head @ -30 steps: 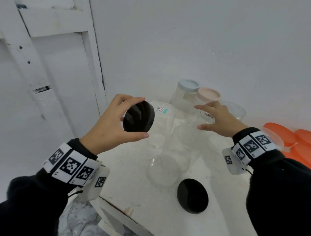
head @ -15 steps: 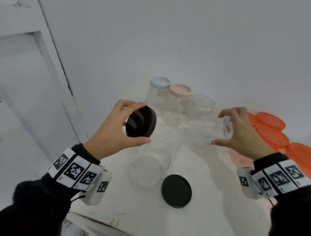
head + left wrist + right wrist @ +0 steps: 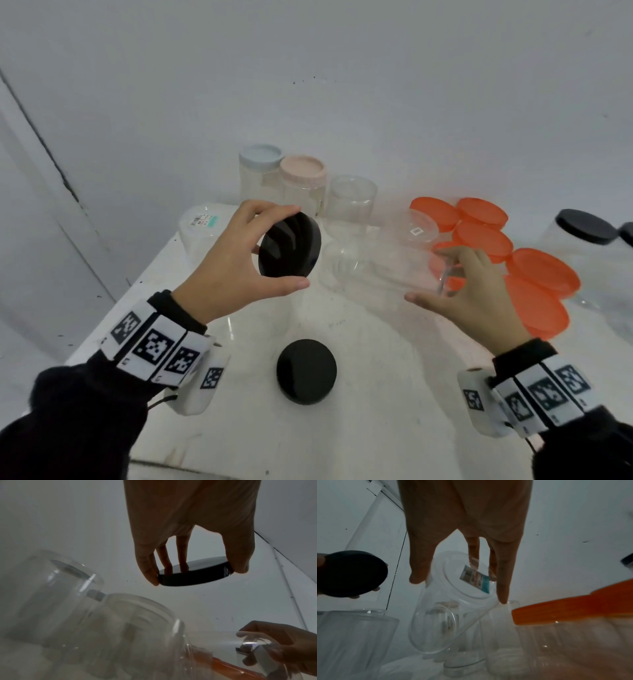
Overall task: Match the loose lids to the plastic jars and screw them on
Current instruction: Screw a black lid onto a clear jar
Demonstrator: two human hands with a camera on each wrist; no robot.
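My left hand (image 3: 239, 270) holds a black round lid (image 3: 289, 248) by its rim between thumb and fingers, flat face towards me; the left wrist view shows the same lid (image 3: 195, 573) pinched at both edges. My right hand (image 3: 469, 291) grips the base end of a clear plastic jar (image 3: 380, 270) held on its side above the table, mouth towards the black lid. The right wrist view shows that jar's labelled base (image 3: 467, 577) between thumb and fingers (image 3: 503, 585). A second black lid (image 3: 306, 371) lies flat on the white table (image 3: 394, 411) near me.
Jars with a pale blue lid (image 3: 260, 156) and a pink lid (image 3: 301, 169) stand at the back beside an open clear jar (image 3: 351, 200). Several orange lids (image 3: 541, 274) lie to the right. A black-lidded jar (image 3: 585, 228) stands far right, an upturned clear jar (image 3: 198, 229) at left.
My right hand has picked up the clear jar and brought it, lying sideways, towards the black lid. The left hand still holds its lid in much the same place.
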